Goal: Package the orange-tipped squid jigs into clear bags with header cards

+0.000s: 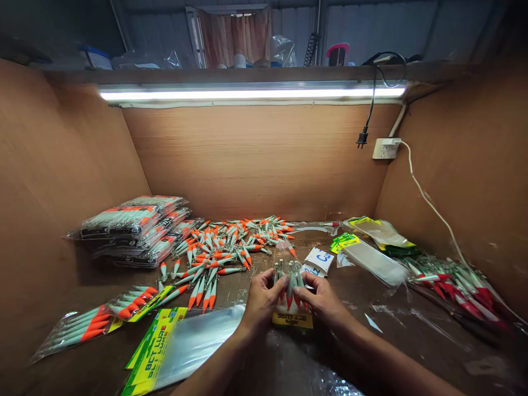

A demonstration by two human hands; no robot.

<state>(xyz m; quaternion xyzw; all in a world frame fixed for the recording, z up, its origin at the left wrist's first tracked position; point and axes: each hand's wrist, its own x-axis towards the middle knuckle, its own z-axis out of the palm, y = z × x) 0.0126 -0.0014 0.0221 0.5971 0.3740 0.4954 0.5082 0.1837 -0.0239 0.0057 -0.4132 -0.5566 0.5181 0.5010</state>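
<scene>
Between my two hands is a clear bag of fishing lures (pixel 290 290), pale-bodied with red tips pointing toward me. Its yellow header card (pixel 293 320), upside down from here, hangs at the near end. My left hand (pixel 264 297) pinches the left side of the bag, thumb on top. From the other side my right hand (pixel 320 298) grips it with thumb and fingers. Just beyond the bag lies a white paper piece with blue writing (pixel 317 262). A heap of loose orange-tipped lures (pixel 231 245) spreads behind and to the left of my hands.
Bagged lures are stacked (pixel 132 226) at the left wall, with filled lure packs (pixel 78 331) nearer me. Flat clear bags with green-yellow headers (pixel 165 352) lie front left; more clear bags (pixel 373 261) lie right. Red-and-white lures (pixel 454 283) and a white cable (pixel 433 209) are far right.
</scene>
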